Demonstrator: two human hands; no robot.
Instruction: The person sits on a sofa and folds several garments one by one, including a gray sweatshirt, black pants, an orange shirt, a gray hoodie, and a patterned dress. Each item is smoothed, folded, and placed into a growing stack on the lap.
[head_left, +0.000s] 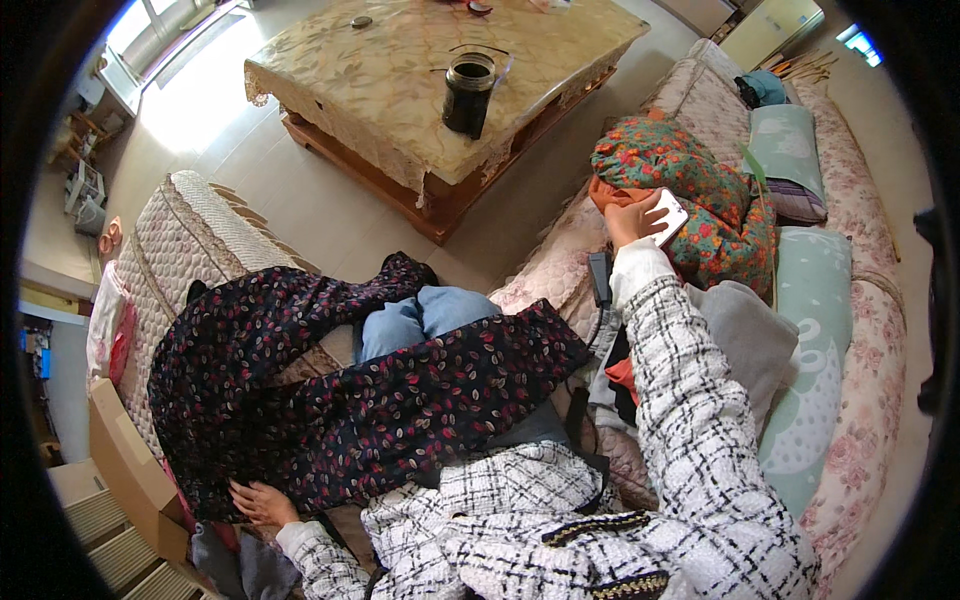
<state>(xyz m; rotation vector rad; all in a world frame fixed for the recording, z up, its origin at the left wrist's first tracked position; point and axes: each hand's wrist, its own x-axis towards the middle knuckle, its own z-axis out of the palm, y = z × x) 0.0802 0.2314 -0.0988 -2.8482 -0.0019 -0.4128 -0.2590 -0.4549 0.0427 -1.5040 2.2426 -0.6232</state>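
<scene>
Dark trousers (360, 420) with a small red, pink and cream leaf print lie spread over my lap and the seat on the left. Their two legs run to the right, with my jeans-clad knees (427, 315) showing between them. My left hand (261, 502) rests on the trousers' near left edge, palm down. Stretched far out to the right, my right hand (632, 219) is at an orange cloth (619, 195) beside a floral quilt (697, 195). Its fingers overlap a white-faced smartphone (673, 219); whether they grip phone or cloth, I cannot tell.
A dark jar (469, 94) stands on the cloth-covered table (360, 82) ahead. Green cushions (810, 360) and a grey garment (739, 337) lie along the quilted sofa (855, 435). A cardboard box (135, 465) is at the left. A black strap (600, 277) lies near my right forearm.
</scene>
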